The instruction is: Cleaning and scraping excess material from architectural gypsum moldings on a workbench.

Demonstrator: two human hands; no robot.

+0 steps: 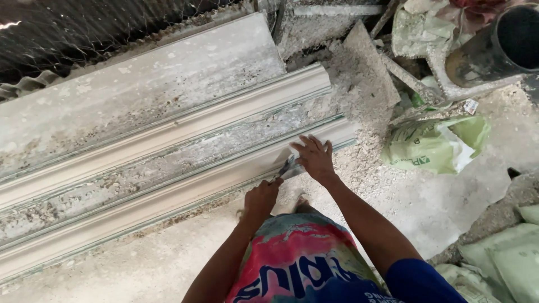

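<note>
Two hands at the near moulding's right end: left hand (262,197) closed on a scraper (289,168), right hand (314,157) spread flat on the long plaster moulding (168,193). Further right, green sacks (432,147) on the dusty floor (438,207).

Under the right hand (315,159), moulding (168,196) pale cream, thin green edge lines, grey-white crust in its channels. Scraper (290,168) beside the left hand (262,197) dull silver-grey. Right of both hands, sack (432,147) light green with white patch. Below them, cloth (297,264) pink, teal, dark blue.
</note>
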